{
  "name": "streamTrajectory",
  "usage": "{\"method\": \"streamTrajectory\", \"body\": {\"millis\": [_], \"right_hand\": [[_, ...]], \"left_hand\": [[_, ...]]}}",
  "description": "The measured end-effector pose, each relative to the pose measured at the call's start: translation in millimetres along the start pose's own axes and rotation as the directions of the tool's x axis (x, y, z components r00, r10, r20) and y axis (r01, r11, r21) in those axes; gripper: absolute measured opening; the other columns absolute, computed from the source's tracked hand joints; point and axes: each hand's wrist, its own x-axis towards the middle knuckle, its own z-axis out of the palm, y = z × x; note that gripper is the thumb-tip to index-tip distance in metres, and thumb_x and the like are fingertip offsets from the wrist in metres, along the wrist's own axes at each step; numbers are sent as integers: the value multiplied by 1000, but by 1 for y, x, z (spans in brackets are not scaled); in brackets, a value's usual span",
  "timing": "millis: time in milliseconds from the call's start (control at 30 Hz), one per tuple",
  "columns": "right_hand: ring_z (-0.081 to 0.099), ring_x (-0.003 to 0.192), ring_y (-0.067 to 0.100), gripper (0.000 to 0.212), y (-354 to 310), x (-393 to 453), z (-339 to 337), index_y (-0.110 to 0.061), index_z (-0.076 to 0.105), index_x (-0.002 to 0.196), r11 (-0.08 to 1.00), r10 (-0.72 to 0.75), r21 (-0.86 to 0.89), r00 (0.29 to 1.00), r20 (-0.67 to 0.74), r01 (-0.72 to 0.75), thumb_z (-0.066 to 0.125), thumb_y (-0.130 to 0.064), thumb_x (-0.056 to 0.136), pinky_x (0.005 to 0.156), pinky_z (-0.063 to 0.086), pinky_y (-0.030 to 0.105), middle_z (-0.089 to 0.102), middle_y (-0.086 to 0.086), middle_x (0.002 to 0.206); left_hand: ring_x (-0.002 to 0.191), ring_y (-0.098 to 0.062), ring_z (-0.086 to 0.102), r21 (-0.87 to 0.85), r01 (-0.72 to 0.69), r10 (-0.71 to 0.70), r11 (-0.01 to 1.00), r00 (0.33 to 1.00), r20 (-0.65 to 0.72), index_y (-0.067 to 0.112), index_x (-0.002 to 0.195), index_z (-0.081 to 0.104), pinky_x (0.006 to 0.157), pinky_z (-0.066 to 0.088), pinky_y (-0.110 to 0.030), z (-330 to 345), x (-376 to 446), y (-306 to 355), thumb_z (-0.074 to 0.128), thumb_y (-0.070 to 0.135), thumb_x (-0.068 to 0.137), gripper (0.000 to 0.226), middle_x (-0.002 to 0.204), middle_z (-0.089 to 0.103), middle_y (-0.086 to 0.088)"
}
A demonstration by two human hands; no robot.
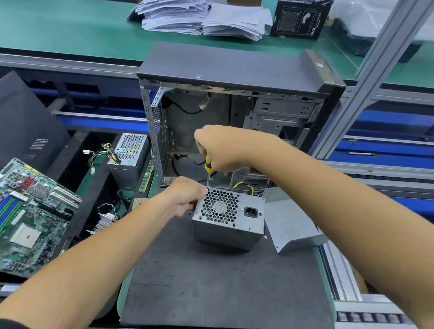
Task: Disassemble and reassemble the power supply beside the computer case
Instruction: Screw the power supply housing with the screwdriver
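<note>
A grey metal power supply (229, 226) stands on the dark mat (222, 283), its honeycomb fan grille and power socket facing up. My left hand (182, 197) grips its upper left corner. My right hand (221, 147) holds a yellow-handled screwdriver (208, 167) upright, tip down at that corner of the grille. Just behind stands the open computer case (233, 116). A bent grey cover panel (291, 223) lies right of the power supply.
A green motherboard (13, 215) lies at the left, with a dark case side panel (7, 131) behind it. A second power supply (128, 158) with loose cables stands left of the case. A heatsink (104, 222) lies below it. Paper stacks (202, 16) sit on the far green bench.
</note>
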Motion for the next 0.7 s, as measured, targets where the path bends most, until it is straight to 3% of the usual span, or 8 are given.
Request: {"method": "streamTrajectory", "body": {"millis": [100,233,333,400,467,533,600,700], "right_hand": [[46,59,19,26,-4,4,4,-13,39,70,995,38,-84,991,-128,-49,56,-15,89,45,30,28,42,4,73],[36,50,17,46,-6,7,9,-15,30,62,981,67,-164,974,-217,-104,39,-37,101,45,24,28,38,2,62],[44,57,21,42,-4,7,8,-11,42,75,984,88,-140,985,-151,-110,41,-44,99,48,29,30,44,2,72],[46,66,24,18,-3,4,4,-10,43,96,999,34,-10,999,-41,-35,48,-27,97,54,33,33,41,4,91],[47,70,21,14,-4,3,2,-10,44,97,998,-41,44,999,-11,41,52,-5,87,54,33,30,38,4,96],[48,69,20,11,-6,5,4,-13,46,84,998,-39,-54,996,-82,35,55,-7,86,54,34,27,42,3,84],[42,56,20,28,-7,6,7,-13,38,71,989,10,-142,983,-181,-36,52,-20,94,47,30,28,36,2,67],[36,51,20,37,-6,5,8,-10,37,72,971,42,-218,972,-232,-94,40,-33,101,45,22,28,32,1,61]], "left_hand": [[57,-17,49,40,-1,2,999,1000,-3,-25,114,41,59,48,-33,1,1,-1,46,-9,88,31,61,49,-5],[74,-22,57,-17,-6,6,1000,1000,29,-4,96,61,72,51,-37,-1,1,-1,52,-5,90,10,82,60,-12],[78,-24,57,-30,-13,13,999,1000,20,4,83,59,78,51,-40,-2,3,-3,54,-4,90,12,84,61,-12],[74,-24,57,-39,-14,15,999,1000,20,4,83,60,74,51,-39,-1,4,-3,54,-4,90,12,82,61,-13],[70,-21,55,-38,-14,14,999,1000,19,4,82,60,69,50,-35,-1,5,-3,54,-3,91,13,80,60,-12],[69,-19,54,-27,-16,17,1000,1000,18,5,82,60,65,49,-31,-2,5,-3,54,-3,91,13,80,60,-10],[69,-18,55,-22,-19,19,1000,1000,17,6,82,60,62,48,-31,-2,5,-3,54,-2,91,13,80,60,-10],[71,-19,55,-12,-17,17,1000,1000,11,5,84,60,64,49,-32,-1,7,-3,55,-1,91,11,83,60,-11]]}}
